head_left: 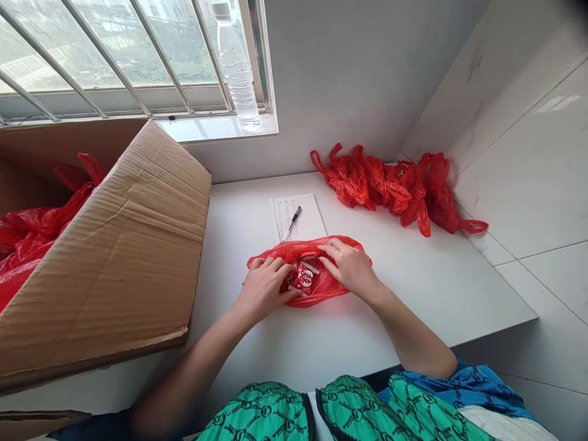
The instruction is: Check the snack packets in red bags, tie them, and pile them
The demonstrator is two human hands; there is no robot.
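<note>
A red plastic bag [328, 288] lies spread open on the white table in front of me. Inside its mouth sits a red packet with white lettering [305, 277], with other small red items partly hidden around it. My left hand [266, 283] grips the bag's left side, fingers curved over the rim and thumb along the near edge beside the packet. On the right side, my right hand [350, 267] holds the bag's rim, its fingers bent in over the opening. Folds of film hide parts of both grips.
A cardboard box [138, 245] with red bags [41, 226] inside stands at left. Behind my hands lie a printed paper [305, 217] and a pen [293, 222]. Several knotted red bags [390, 187] line the back right wall. A water bottle [239, 76] stands on the windowsill.
</note>
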